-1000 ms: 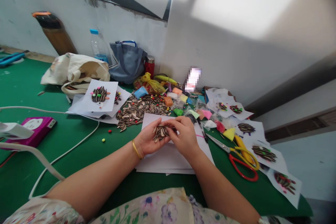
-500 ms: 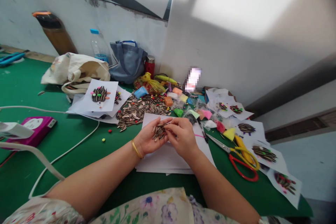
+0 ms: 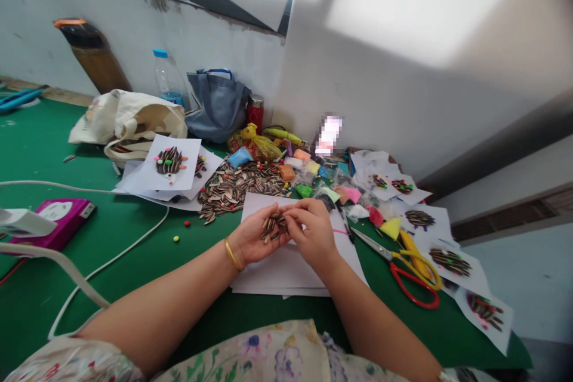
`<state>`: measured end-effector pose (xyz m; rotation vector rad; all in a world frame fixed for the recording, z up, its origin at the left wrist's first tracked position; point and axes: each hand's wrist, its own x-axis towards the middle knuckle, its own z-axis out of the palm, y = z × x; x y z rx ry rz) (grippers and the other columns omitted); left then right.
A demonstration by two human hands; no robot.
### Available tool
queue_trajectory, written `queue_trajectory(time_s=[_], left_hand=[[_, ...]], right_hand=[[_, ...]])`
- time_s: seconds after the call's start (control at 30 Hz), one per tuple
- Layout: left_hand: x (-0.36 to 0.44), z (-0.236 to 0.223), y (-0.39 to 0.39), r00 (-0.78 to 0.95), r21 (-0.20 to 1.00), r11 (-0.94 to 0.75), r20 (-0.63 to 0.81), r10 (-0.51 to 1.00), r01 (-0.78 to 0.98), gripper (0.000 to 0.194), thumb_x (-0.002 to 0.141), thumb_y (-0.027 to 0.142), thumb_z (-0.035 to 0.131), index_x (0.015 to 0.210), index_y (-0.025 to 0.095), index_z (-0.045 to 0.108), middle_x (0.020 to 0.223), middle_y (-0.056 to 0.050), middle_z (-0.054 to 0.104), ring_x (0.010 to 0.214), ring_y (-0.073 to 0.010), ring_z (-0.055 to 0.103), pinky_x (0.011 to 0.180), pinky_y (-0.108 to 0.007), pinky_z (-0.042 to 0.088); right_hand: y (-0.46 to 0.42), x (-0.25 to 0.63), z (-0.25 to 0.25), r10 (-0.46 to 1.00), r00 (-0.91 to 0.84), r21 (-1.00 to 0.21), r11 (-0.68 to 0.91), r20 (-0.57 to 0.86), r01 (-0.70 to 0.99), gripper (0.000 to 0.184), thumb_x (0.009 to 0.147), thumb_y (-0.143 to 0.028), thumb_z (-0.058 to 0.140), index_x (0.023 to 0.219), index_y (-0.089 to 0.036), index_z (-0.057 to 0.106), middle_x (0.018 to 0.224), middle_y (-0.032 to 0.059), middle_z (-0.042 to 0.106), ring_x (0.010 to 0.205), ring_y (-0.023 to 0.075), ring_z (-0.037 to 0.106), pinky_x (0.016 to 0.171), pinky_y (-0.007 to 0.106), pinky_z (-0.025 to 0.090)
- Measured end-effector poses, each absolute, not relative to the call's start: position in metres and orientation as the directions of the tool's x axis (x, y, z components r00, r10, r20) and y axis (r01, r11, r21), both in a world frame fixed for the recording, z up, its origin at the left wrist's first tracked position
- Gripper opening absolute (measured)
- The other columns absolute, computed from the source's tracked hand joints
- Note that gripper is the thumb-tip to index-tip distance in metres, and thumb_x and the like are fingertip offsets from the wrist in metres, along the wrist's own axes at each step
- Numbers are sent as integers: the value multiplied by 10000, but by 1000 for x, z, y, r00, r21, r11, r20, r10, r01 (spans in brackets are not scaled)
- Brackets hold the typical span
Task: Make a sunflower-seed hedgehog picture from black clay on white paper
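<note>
Scuffed white walls (image 3: 147,59), pale light patch (image 3: 425,6), green worktable (image 3: 40,131)

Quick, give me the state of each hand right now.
Left hand: half-closed, palm up, holding sunflower seeds.
Right hand: fingers curled in at the seeds; cannot tell whether it grips any.

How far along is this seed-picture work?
Done: white sheets bearing dark striped-seed hedgehogs with coloured dots, more at right. In hand: the left hand cradles striped sunflower seeds, the right hand pinching them above a blank white sheet. Left: a loose seed heap and small bags of coloured clay lie on the green table.
</note>
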<state>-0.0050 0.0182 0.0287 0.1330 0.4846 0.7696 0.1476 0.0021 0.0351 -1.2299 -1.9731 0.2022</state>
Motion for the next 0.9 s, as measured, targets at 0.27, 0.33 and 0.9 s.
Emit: queue_trajectory(time_s=[0.27,0.33,0.9], left_hand=[[-8,26,20,599,565,693,-386,702,-449,174,801,260,687,827,145,559,685,37,486,474,-10,438,331,-79,174],[-9,26,21,558,669,626,-363,746,-400,228,779,301,710,799,157,535,664,58,441,438,-3,358,336,-96,136],[-29,20,45,312,807,-118,-85,946,579,184,764,332,604,674,186,672,644,-22,627,628,-164,520,598,-261,344]], right_hand=[[14,159,27,841,-156,-596,486,518,639,148,876,-271,573,863,-225,714,913,54,583,936,206,546,865,365,434],[16,160,26,841,-172,-599,494,513,630,120,861,-276,601,865,-228,710,919,51,583,937,205,549,861,360,437],[9,176,19,864,-328,-409,476,383,778,90,797,-204,654,733,-219,714,815,32,584,825,181,513,752,327,348]])
